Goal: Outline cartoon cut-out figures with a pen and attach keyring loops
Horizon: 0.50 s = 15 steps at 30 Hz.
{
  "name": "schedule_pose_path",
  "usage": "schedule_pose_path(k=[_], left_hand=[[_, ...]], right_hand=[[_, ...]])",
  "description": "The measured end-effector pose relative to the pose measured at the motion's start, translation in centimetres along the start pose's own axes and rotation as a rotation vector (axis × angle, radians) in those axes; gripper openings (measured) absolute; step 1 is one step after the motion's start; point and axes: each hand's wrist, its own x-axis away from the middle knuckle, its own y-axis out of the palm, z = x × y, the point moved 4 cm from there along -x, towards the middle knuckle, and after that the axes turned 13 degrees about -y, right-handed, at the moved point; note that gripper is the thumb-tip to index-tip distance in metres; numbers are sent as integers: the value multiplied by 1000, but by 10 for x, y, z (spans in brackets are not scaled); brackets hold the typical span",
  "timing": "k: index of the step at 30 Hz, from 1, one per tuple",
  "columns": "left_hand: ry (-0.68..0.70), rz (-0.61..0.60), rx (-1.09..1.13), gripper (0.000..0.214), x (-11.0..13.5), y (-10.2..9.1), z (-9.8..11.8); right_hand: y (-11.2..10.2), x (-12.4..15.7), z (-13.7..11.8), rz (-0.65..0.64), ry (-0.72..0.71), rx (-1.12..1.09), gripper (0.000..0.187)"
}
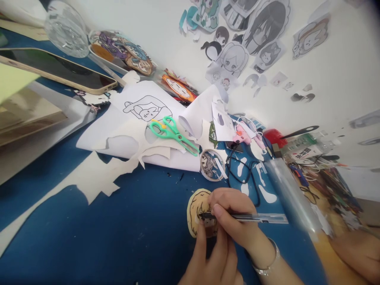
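Note:
A small yellow cutout [192, 213] with a dark-outlined character drawing lies on the blue table surface at the lower middle. My left hand [212, 253] comes from the bottom edge, its fingertips holding the cutout's lower part. In my right hand [233, 209] is a black-tipped pen [261, 218] with a clear barrel, gripped between thumb and fingers. The pen tip meets the drawing on the cutout, close to my left fingertips. My hands cover the cutout's right side. A silvery bracelet [271, 261] circles my right wrist.
Green scissors [178, 136] lie on paper scraps and a white sheet [103, 118] with a line drawing. A tape roll [211, 165] and a black cable [257, 186] sit beyond my hands. A phone [59, 71] lies upper left. Bare skin [356, 253] shows at the right edge.

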Motion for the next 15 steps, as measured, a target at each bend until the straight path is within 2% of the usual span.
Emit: schedule_pose_path(k=[15], left_hand=[[16,-23,-12,27,-1,-2,0]], right_hand=[[0,2,0,31,2,10,27]])
